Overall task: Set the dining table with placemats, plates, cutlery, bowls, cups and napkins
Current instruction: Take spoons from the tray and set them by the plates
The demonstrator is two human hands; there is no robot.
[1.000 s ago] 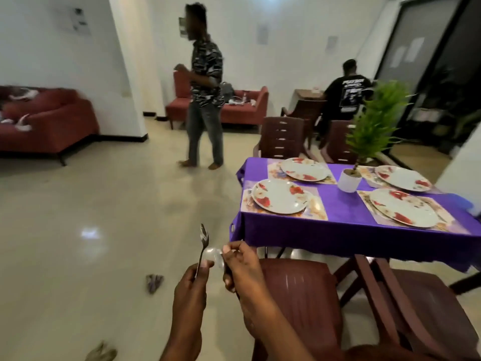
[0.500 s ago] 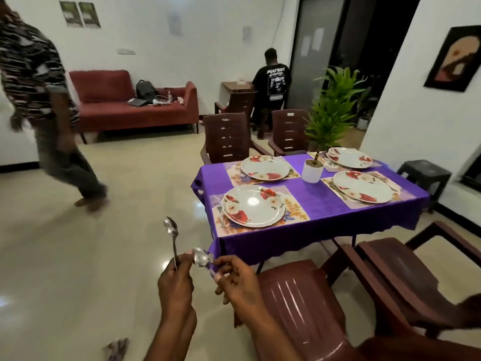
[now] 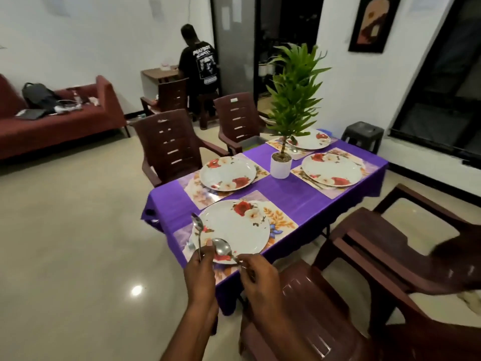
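While hands grip, two spoons (image 3: 198, 225) (image 3: 221, 246)

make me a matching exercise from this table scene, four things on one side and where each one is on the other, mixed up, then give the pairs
Things:
1. upright spoon
2. tilted spoon
3. plant pot
4. near plate

Places:
A. on the placemat at the table's near corner
B. held in the right hand
C. standing on the purple cloth in the middle of the table
D. held in the left hand

Pairs: 1-D, 2-B, 3-C, 4-A
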